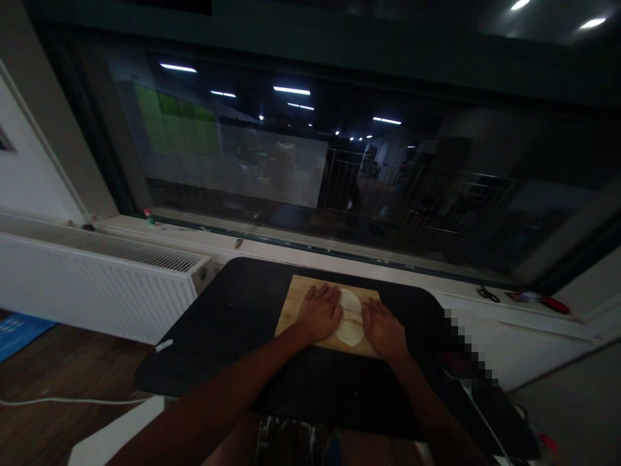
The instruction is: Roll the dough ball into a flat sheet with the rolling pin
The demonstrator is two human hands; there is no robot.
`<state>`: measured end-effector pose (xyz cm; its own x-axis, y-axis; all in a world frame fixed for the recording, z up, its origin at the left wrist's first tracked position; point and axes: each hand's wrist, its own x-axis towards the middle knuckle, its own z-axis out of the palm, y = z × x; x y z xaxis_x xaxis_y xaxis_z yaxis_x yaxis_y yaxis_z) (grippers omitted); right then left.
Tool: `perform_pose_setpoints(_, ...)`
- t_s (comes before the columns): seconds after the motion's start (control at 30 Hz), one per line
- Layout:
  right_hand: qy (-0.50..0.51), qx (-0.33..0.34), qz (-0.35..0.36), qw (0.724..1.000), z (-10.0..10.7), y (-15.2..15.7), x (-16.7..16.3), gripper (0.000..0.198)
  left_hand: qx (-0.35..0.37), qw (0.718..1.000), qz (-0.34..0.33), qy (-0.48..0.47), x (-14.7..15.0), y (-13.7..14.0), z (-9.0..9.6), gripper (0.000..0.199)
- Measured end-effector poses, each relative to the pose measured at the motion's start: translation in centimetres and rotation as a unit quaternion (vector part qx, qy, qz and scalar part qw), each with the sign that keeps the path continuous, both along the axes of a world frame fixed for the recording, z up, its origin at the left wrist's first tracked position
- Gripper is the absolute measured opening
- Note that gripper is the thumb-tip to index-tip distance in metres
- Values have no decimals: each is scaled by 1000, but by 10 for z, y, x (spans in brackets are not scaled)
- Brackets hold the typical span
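Observation:
A flat, pale oval of dough lies on a light wooden board. Across its middle runs a tan bar that looks like a slim rolling pin, its ends hidden by my hands. My left hand is closed over the bar's left end, at the dough's left edge, with its fingers pointing forward. My right hand is closed over the other end, at the dough's right edge, with its fingers bent. Dim light blurs the exact finger contact.
The board rests on a black table, with a small white object near its left edge. A radiator stands at left. Black scissors and a red-handled item lie on the sill. A white cable runs at right.

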<state>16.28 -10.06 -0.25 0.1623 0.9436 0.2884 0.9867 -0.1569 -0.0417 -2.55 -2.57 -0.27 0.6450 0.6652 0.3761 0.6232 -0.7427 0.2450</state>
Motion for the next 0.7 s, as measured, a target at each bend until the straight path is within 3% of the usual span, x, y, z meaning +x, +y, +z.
perform_pose_setpoints(0.2, 55, 107, -4, 993, -13, -65, -49, 46, -36, 996, -78, -6, -36, -21, -1, 47)
perform_pose_setpoints(0.37, 88, 140, 24, 986, -23, -90, -70, 44, -51, 991, -121, -17, -60, -29, 0, 47)
perform_pose_setpoints(0.53, 50, 130, 30, 990, -27, -79, -61, 46, -40, 992, -122, -6, -52, -25, 0, 48)
perform_pose_setpoints(0.7, 16, 83, 2, 996, -13, -34, -27, 49, -22, 997, -79, 16, -19, -9, 5, 49)
